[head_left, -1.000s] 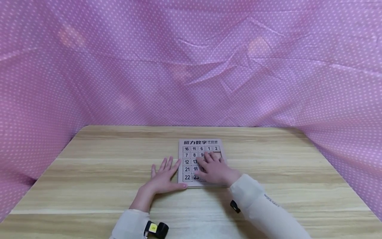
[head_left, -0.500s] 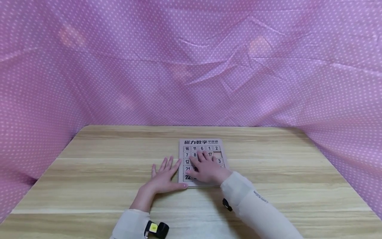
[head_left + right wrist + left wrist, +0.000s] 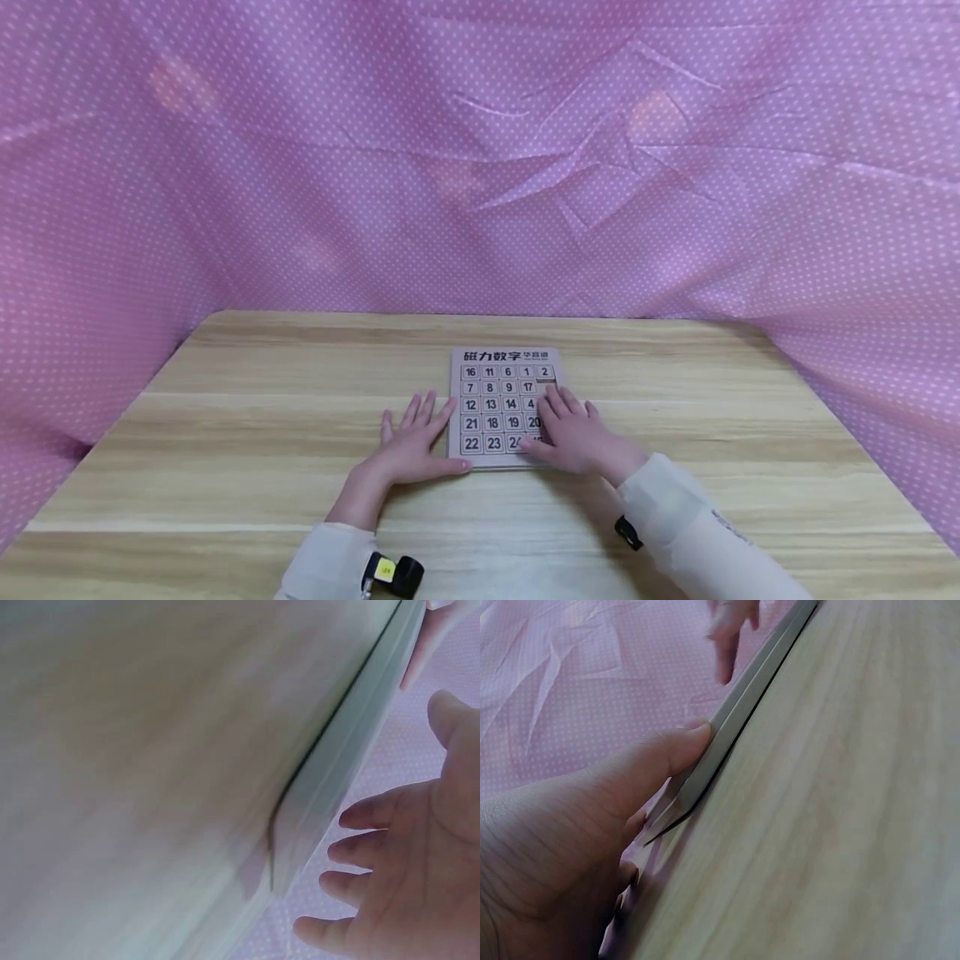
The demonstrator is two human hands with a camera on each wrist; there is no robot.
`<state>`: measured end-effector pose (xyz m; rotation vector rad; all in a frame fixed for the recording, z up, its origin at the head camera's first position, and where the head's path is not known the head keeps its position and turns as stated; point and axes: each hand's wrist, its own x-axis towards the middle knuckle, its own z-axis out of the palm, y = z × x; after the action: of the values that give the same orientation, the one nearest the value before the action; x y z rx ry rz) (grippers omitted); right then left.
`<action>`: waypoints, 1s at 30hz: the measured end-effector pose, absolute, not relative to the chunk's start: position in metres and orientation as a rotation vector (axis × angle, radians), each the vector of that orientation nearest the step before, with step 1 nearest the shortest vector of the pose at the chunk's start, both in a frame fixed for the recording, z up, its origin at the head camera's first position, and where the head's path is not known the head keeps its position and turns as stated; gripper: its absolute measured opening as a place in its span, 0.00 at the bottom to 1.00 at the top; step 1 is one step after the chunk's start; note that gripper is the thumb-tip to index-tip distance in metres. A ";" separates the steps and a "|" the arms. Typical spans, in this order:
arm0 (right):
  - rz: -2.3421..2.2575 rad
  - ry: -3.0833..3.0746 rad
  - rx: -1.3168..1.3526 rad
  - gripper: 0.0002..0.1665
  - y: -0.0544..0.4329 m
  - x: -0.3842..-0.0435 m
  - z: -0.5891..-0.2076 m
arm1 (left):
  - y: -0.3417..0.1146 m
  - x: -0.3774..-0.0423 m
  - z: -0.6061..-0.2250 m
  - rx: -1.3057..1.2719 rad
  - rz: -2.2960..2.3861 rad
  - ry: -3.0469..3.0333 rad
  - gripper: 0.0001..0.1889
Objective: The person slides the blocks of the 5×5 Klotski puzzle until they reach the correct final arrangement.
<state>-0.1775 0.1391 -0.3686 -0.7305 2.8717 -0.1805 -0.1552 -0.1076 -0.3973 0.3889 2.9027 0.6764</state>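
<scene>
We see the board (image 3: 454, 379) lying flat near the middle of the surface (image 3: 262, 433), its printed heading along the far edge and its numbered tiles (image 3: 491, 404) in rows below. The left hand (image 3: 408, 454) is spread at the board's left side: its thumb (image 3: 686, 746) rests on the near left corner, the index fingertip comes up to the left edge, and the other fingers fan out over the surface. Its grip is apart, clamped on nothing. The right hand (image 3: 581, 437) lies over the board's right side, its thumb above the bottom row, and hides most of the last column below 2. That grip is also apart, fingers extended and separated; we cannot tell whether its fingertips touch the tiles. We can read 16, 11, 6, 1, 2 along the top row, then 7, 8, 9, 17 in the next, and 12, 13, 14, 4 in the third. A thin brownish strip shows just below 2. Both arms wear pale sleeves (image 3: 330, 562), with a black device (image 3: 407, 577) at each wrist. Behind the surface we see a pink dotted cloth (image 3: 450, 233), hanging in creases.
</scene>
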 end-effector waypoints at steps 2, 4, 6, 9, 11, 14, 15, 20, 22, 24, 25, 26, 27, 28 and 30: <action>-0.192 2.864 -0.724 0.48 0.144 -0.175 -0.368 | -0.108 -0.155 -0.397 0.388 0.676 2.902 0.50; -0.205 2.857 -0.715 0.49 0.147 -0.174 -0.368 | -0.108 -0.155 -0.397 0.388 0.671 2.903 0.50; -0.227 2.856 -0.720 0.49 0.149 -0.173 -0.367 | -0.108 -0.155 -0.397 0.387 0.673 2.901 0.50; -0.227 2.864 -0.725 0.48 0.151 -0.175 -0.368 | -0.108 -0.155 -0.397 0.383 0.673 2.900 0.50; -0.236 2.869 -0.725 0.47 0.151 -0.178 -0.369 | -0.107 -0.154 -0.397 0.380 0.670 2.901 0.50; -0.241 2.871 -0.710 0.45 0.152 -0.182 -0.369 | -0.107 -0.154 -0.396 0.378 0.664 2.901 0.50; -0.251 2.867 -0.706 0.44 0.153 -0.183 -0.369 | -0.106 -0.154 -0.396 0.377 0.663 2.900 0.50; -0.269 2.861 -0.682 0.43 0.151 -0.190 -0.369 | -0.107 -0.156 -0.396 0.387 0.663 2.895 0.50; -0.275 2.859 -0.668 0.43 0.150 -0.193 -0.369 | -0.108 -0.156 -0.397 0.391 0.661 2.894 0.50; -0.282 2.856 -0.649 0.44 0.148 -0.197 -0.371 | -0.109 -0.158 -0.397 0.394 0.663 2.895 0.50; -0.283 2.854 -0.642 0.44 0.148 -0.199 -0.371 | -0.109 -0.158 -0.397 0.395 0.664 2.894 0.50; -0.285 2.850 -0.633 0.44 0.147 -0.200 -0.372 | -0.109 -0.158 -0.397 0.396 0.665 2.894 0.50; -0.287 2.845 -0.623 0.44 0.147 -0.202 -0.372 | -0.110 -0.159 -0.398 0.397 0.666 2.893 0.50; -0.289 2.842 -0.615 0.45 0.147 -0.203 -0.373 | -0.110 -0.159 -0.398 0.398 0.668 2.893 0.50; -0.289 2.836 -0.606 0.45 0.146 -0.205 -0.374 | -0.111 -0.160 -0.398 0.399 0.671 2.892 0.50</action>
<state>-0.2045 0.1462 -0.3741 -0.6061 2.8361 -0.2890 -0.1598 -0.1110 -0.3978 0.3989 2.8924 0.6711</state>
